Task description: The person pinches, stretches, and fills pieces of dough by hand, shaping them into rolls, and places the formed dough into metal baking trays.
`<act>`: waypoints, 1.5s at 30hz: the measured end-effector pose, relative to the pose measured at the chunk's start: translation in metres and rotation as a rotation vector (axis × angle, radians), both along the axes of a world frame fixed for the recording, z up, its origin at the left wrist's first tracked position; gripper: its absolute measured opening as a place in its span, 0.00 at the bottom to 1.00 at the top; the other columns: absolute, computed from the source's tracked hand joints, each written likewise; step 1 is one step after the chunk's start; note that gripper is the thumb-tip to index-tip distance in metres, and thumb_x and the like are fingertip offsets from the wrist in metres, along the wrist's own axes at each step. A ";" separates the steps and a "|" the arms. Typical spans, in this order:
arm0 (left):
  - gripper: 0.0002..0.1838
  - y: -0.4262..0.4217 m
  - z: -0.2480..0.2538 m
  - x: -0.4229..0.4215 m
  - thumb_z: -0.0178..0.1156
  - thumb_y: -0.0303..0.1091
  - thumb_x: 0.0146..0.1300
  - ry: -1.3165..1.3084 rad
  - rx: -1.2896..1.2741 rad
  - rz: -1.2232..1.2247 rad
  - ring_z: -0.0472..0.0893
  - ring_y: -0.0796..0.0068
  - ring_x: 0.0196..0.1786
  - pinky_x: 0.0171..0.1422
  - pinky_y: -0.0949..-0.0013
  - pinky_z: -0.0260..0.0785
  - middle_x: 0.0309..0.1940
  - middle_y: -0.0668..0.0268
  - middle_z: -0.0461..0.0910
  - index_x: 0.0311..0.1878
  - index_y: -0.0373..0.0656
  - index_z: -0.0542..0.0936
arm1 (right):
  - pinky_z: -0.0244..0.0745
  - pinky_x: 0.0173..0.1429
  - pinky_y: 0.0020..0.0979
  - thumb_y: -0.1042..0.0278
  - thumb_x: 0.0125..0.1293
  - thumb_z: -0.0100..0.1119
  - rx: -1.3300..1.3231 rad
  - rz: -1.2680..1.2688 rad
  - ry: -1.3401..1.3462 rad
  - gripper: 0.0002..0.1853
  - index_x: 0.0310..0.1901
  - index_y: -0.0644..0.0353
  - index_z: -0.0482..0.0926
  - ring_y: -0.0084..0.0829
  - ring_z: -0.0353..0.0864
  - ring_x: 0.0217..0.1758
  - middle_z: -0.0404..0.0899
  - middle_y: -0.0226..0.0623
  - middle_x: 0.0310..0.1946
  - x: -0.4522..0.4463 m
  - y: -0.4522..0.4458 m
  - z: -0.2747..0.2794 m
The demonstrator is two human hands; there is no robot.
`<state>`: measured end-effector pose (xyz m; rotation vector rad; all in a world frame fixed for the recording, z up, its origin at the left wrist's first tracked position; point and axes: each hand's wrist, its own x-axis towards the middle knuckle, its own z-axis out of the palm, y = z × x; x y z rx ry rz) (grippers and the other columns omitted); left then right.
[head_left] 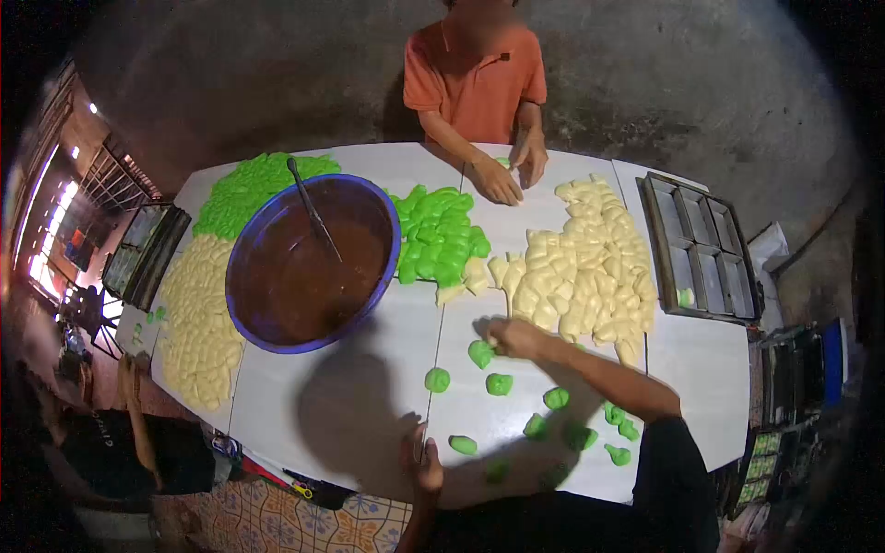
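Note:
My right hand [507,337] reaches over the middle of the white table, fingers curled together just above a green dough ball [480,354]; what it holds, if anything, is hidden. Near the front edge, my left hand [422,461] has its thumb and fingers apart, with nothing visible in it, left of an oblong green piece [463,445]. Several green dough pieces lie around, among them one ball [437,380] and another [500,384]. Beyond my right hand are a heap of cream dough pieces [581,267] and a green heap [441,235].
A blue basin [395,267] of brown filling holds a metal utensil [315,212]. More green [249,189] and cream pieces [195,323] lie left. A divided metal tray [702,244] sits right. Across the table [369,405], a co-worker in orange [479,83] works with both hands.

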<state>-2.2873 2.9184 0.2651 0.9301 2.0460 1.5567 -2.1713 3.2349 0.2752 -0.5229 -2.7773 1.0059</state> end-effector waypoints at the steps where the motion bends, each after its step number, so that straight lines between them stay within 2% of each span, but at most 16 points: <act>1: 0.14 -0.003 -0.002 0.001 0.51 0.25 0.65 -0.081 -0.025 0.011 0.77 0.60 0.52 0.61 0.60 0.66 0.47 0.54 0.78 0.53 0.34 0.74 | 0.74 0.47 0.41 0.73 0.50 0.60 -0.063 -0.084 0.014 0.19 0.47 0.57 0.72 0.48 0.77 0.44 0.73 0.44 0.39 0.006 -0.032 0.010; 2: 0.13 0.003 0.030 0.003 0.50 0.30 0.68 -0.019 -0.096 -0.067 0.78 0.62 0.49 0.58 0.61 0.68 0.42 0.56 0.80 0.51 0.34 0.74 | 0.73 0.50 0.41 0.72 0.52 0.62 -0.141 -0.067 0.035 0.21 0.49 0.58 0.72 0.49 0.76 0.46 0.72 0.47 0.42 0.015 -0.056 0.038; 9: 0.22 0.021 0.071 0.029 0.45 0.42 0.73 -1.701 0.436 -0.452 0.73 0.55 0.60 0.65 0.53 0.64 0.53 0.49 0.74 0.60 0.35 0.68 | 0.65 0.66 0.41 0.65 0.51 0.67 0.064 -0.144 0.268 0.25 0.53 0.60 0.77 0.50 0.65 0.64 0.59 0.52 0.64 0.041 -0.193 0.101; 11: 0.22 0.021 0.068 0.029 0.43 0.45 0.73 -1.604 0.300 -0.376 0.73 0.55 0.58 0.66 0.54 0.63 0.55 0.49 0.73 0.61 0.37 0.66 | 0.64 0.66 0.41 0.69 0.55 0.63 -0.018 0.045 0.354 0.20 0.51 0.59 0.78 0.48 0.64 0.66 0.64 0.49 0.62 0.048 -0.219 0.091; 15: 0.22 0.013 0.060 0.037 0.41 0.40 0.75 -1.230 0.322 -0.350 0.70 0.61 0.62 0.67 0.56 0.62 0.60 0.55 0.68 0.65 0.37 0.63 | 0.66 0.63 0.37 0.74 0.60 0.59 -0.283 -0.539 0.490 0.18 0.54 0.58 0.78 0.41 0.66 0.63 0.68 0.45 0.57 0.054 -0.243 0.116; 19: 0.24 0.004 0.081 0.053 0.44 0.36 0.74 -1.317 0.440 -0.422 0.67 0.67 0.64 0.68 0.63 0.59 0.63 0.59 0.66 0.69 0.36 0.58 | 0.71 0.55 0.31 0.77 0.60 0.58 -0.307 -0.583 0.508 0.16 0.51 0.63 0.79 0.36 0.74 0.52 0.73 0.43 0.48 0.039 -0.254 0.093; 22: 0.15 -0.004 0.080 0.047 0.56 0.30 0.68 -0.644 0.221 -0.312 0.75 0.80 0.48 0.55 0.75 0.65 0.47 0.65 0.77 0.53 0.33 0.76 | 0.73 0.51 0.29 0.79 0.61 0.57 -0.339 -0.597 0.586 0.11 0.46 0.67 0.80 0.33 0.76 0.48 0.75 0.41 0.43 0.032 -0.254 0.097; 25: 0.10 -0.007 0.062 0.042 0.61 0.29 0.64 -0.585 0.291 -0.109 0.76 0.82 0.38 0.46 0.77 0.68 0.34 0.70 0.80 0.43 0.31 0.81 | 0.73 0.50 0.28 0.71 0.69 0.51 -0.274 -0.552 0.635 0.11 0.44 0.67 0.80 0.32 0.76 0.49 0.75 0.39 0.44 0.016 -0.244 0.079; 26: 0.09 -0.008 0.064 0.040 0.64 0.27 0.60 -0.376 0.223 -0.044 0.77 0.82 0.34 0.42 0.78 0.69 0.30 0.70 0.81 0.39 0.30 0.81 | 0.70 0.55 0.30 0.58 0.75 0.41 -1.056 -0.579 0.697 0.19 0.47 0.63 0.78 0.32 0.75 0.51 0.72 0.42 0.51 0.020 -0.242 0.085; 29: 0.08 -0.013 0.084 0.025 0.61 0.23 0.59 -0.419 0.017 -0.275 0.78 0.81 0.37 0.43 0.77 0.69 0.33 0.68 0.81 0.42 0.31 0.81 | 0.55 0.67 0.42 0.43 0.70 0.43 -0.499 -0.304 0.664 0.25 0.50 0.58 0.76 0.42 0.61 0.64 0.62 0.47 0.61 0.012 -0.237 0.088; 30: 0.09 -0.007 0.061 0.028 0.59 0.21 0.59 -1.059 0.533 -0.376 0.79 0.78 0.41 0.46 0.74 0.71 0.39 0.65 0.81 0.43 0.34 0.81 | 0.53 0.69 0.44 0.42 0.68 0.47 -0.395 -0.235 0.612 0.26 0.50 0.58 0.76 0.44 0.57 0.67 0.61 0.47 0.62 0.008 -0.238 0.084; 34: 0.39 -0.002 0.048 0.009 0.54 0.60 0.63 -1.837 0.527 -0.438 0.76 0.68 0.53 0.60 0.65 0.68 0.51 0.58 0.77 0.62 0.31 0.67 | 0.53 0.69 0.40 0.37 0.52 0.65 -0.662 -0.230 0.614 0.43 0.63 0.59 0.65 0.38 0.57 0.68 0.55 0.41 0.66 -0.001 -0.226 0.053; 37: 0.55 0.041 0.140 -0.021 0.51 0.72 0.56 -1.521 0.755 -0.811 0.73 0.58 0.59 0.66 0.57 0.63 0.59 0.49 0.72 0.69 0.29 0.54 | 0.60 0.67 0.39 0.34 0.47 0.70 -1.176 -0.281 0.698 0.64 0.74 0.52 0.36 0.35 0.56 0.69 0.53 0.38 0.66 -0.005 -0.214 0.081; 40: 0.45 0.123 0.084 -0.134 0.45 0.66 0.65 -0.896 0.521 -0.657 0.77 0.58 0.55 0.59 0.57 0.68 0.57 0.46 0.73 0.66 0.28 0.62 | 0.65 0.54 0.42 0.17 0.36 0.59 -1.083 -0.320 0.734 0.67 0.75 0.39 0.38 0.30 0.59 0.62 0.49 0.32 0.69 -0.006 -0.196 0.036; 43: 0.35 0.221 0.086 -0.248 0.40 0.61 0.70 0.038 -0.049 -0.095 0.75 0.71 0.23 0.31 0.68 0.66 0.18 0.67 0.77 0.29 0.37 0.83 | 0.67 0.51 0.41 0.19 0.38 0.60 -0.996 -0.524 0.709 0.65 0.74 0.39 0.40 0.31 0.61 0.60 0.52 0.33 0.68 -0.011 -0.193 0.043; 45: 0.37 0.231 0.097 -0.259 0.38 0.65 0.68 0.148 -0.304 -0.197 0.74 0.69 0.20 0.26 0.67 0.64 0.15 0.64 0.73 0.23 0.39 0.76 | 0.68 0.50 0.40 0.20 0.41 0.60 -1.052 -0.587 0.765 0.63 0.74 0.41 0.41 0.31 0.63 0.60 0.54 0.34 0.67 -0.019 -0.198 0.052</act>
